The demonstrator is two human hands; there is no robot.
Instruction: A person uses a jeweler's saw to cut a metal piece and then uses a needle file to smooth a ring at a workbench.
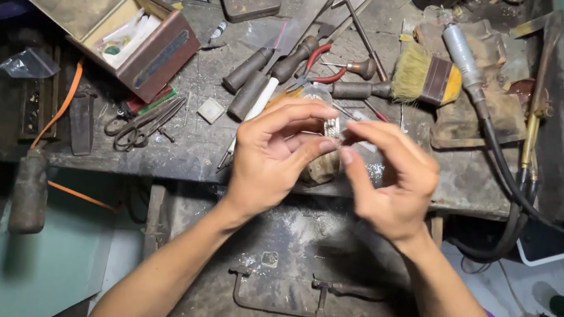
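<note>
My left hand and my right hand meet above the front edge of a worn workbench. Between the fingertips of both hands sits a small shiny silver piece, pinched from each side. Its exact shape is hidden by my fingers. A wooden bench peg juts out just under the hands.
An open box with small items stands at the back left. Several files with dark handles, red-handled pliers, a yellow brush, a rotary handpiece with cable and scissors lie around. A metal drawer sits below.
</note>
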